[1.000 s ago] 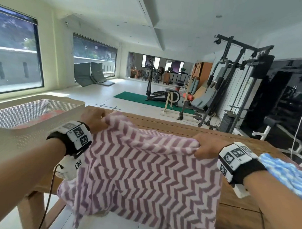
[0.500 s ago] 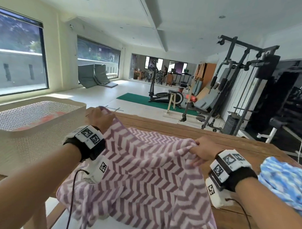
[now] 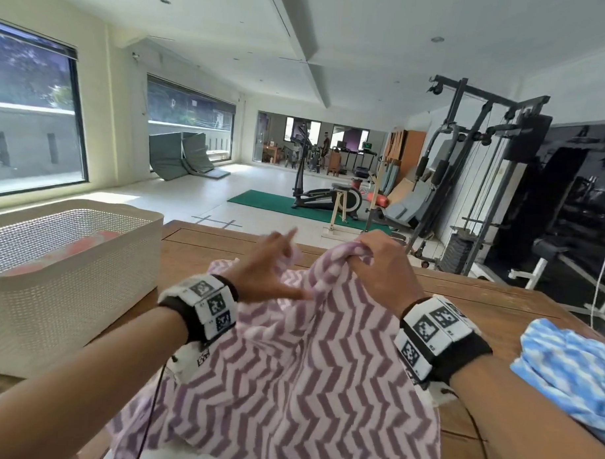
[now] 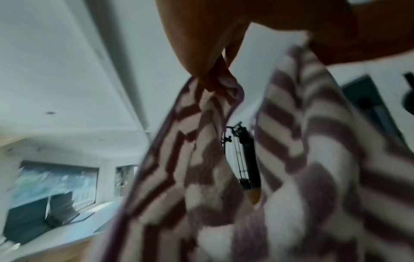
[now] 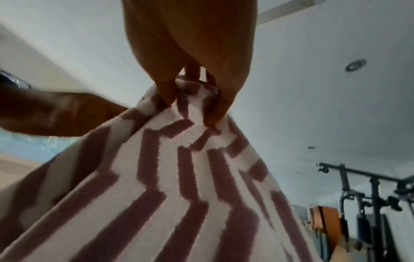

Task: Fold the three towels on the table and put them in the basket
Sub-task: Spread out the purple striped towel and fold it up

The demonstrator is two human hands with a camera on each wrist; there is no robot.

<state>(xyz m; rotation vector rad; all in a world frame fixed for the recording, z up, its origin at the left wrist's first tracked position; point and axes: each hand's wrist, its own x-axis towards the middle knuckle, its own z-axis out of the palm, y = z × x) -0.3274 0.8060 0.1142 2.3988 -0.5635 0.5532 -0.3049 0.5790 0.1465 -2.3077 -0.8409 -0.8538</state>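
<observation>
Both hands are up over the table (image 3: 497,304), close together, with the purple towel (image 3: 289,383) hanging from them. The right hand (image 3: 378,266) has its fingers (image 5: 165,85) curled tight round a bunched corner of the towel, lifted above the tabletop. The left hand (image 3: 269,266) is just beside it, blurred in the head view, thumb and a finger stuck out; the left wrist view shows its fingertips (image 4: 208,79) pinching another edge of the same towel. Between and below the two hands the cloth falls in folds, draping over the near edge of the table toward the person.

To the left, on the table, stands the basket (image 3: 86,290), well apart from the hands, with something red lying in its bottom. At the right edge, near the right forearm, a blue towel (image 3: 570,372) lies crumpled on the table.
</observation>
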